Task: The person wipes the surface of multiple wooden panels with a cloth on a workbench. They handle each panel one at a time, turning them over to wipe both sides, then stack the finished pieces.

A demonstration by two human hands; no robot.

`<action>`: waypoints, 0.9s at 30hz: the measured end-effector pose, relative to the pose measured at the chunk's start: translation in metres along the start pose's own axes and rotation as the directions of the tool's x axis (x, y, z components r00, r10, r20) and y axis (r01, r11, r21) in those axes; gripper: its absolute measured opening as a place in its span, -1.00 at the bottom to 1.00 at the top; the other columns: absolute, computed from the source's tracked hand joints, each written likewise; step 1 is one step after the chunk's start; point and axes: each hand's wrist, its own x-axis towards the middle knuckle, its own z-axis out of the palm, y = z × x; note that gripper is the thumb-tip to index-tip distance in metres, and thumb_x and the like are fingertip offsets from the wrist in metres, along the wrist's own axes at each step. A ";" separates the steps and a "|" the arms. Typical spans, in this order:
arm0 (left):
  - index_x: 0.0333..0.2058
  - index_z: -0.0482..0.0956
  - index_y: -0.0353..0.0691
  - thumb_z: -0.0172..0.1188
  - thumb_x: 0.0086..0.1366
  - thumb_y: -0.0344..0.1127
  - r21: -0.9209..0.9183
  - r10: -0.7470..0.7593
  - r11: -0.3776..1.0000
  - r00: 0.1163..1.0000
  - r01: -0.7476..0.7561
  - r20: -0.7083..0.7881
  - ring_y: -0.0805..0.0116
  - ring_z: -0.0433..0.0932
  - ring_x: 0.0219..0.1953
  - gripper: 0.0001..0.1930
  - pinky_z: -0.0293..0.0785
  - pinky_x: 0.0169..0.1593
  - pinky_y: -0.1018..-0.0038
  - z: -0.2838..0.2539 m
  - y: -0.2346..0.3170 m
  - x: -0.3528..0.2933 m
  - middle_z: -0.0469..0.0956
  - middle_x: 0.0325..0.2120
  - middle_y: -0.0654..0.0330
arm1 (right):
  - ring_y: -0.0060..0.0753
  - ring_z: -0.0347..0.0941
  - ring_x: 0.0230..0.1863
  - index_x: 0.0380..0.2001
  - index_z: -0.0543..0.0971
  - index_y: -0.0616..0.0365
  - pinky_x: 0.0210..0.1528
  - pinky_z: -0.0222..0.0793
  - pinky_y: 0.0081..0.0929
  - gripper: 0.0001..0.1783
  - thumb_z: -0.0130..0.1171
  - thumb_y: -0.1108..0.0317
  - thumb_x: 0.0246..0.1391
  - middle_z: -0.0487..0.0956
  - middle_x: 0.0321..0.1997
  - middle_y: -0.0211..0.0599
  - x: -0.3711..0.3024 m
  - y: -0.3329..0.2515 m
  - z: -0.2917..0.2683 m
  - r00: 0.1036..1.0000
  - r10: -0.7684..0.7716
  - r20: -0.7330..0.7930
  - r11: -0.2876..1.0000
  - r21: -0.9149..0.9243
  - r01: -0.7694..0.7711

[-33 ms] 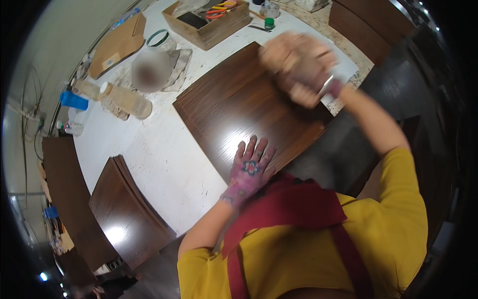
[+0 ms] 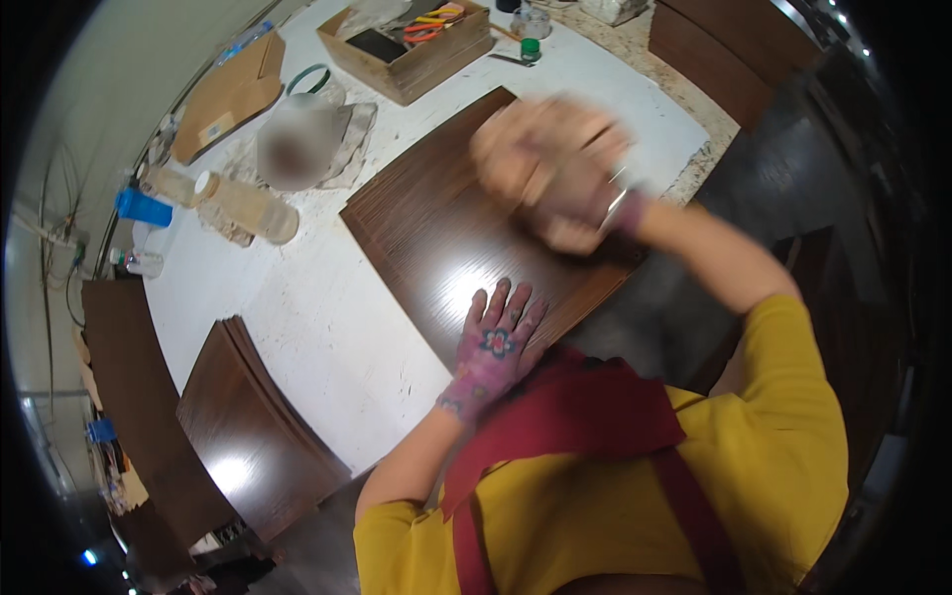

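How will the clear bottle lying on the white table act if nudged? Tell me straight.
The bottle lies on its side and is round, so it would probably roll. It looks like thin clear plastic, likely light. The crumpled cloth beside it may stop it on that side.

brown cardboard package (image 2: 230, 97) | flat, upper left of table | pale rectangular label (image 2: 216, 128) on it
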 end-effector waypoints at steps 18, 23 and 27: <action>0.14 0.40 0.05 0.22 0.08 -0.02 -0.028 -0.035 0.999 0.998 0.034 -0.058 0.11 0.16 0.28 -0.40 0.01 0.29 0.05 0.007 0.003 -0.002 0.28 0.20 0.21 | -0.22 0.49 -0.43 -0.41 0.51 0.11 -0.38 0.41 -0.28 -0.64 -0.10 0.05 0.20 0.53 -0.48 -0.22 0.117 0.010 0.080 0.954 0.279 -0.105 0.946 0.202 -0.254; 0.15 0.39 0.04 0.20 0.10 0.00 -0.037 -0.078 0.996 0.996 0.077 -0.035 0.07 0.15 0.29 -0.39 -0.02 0.30 0.06 0.001 0.006 0.003 0.28 0.20 0.21 | -0.18 0.52 -0.21 -0.38 0.59 0.14 -0.11 0.39 -0.22 -0.64 -0.01 0.07 0.14 0.58 -0.30 -0.14 0.127 0.024 0.105 0.935 0.235 -0.266 0.963 -0.067 -0.261; 0.17 0.37 0.02 0.19 0.12 0.02 0.002 -0.098 0.995 0.995 0.098 0.023 0.06 0.14 0.29 -0.38 -0.04 0.31 0.06 0.000 0.013 0.000 0.27 0.22 0.21 | -0.25 0.51 -0.33 -0.46 0.49 0.10 -0.28 0.40 -0.29 -0.77 -0.04 0.20 0.07 0.52 -0.45 -0.26 0.099 0.073 0.062 0.943 0.120 -0.311 0.988 -0.058 -0.145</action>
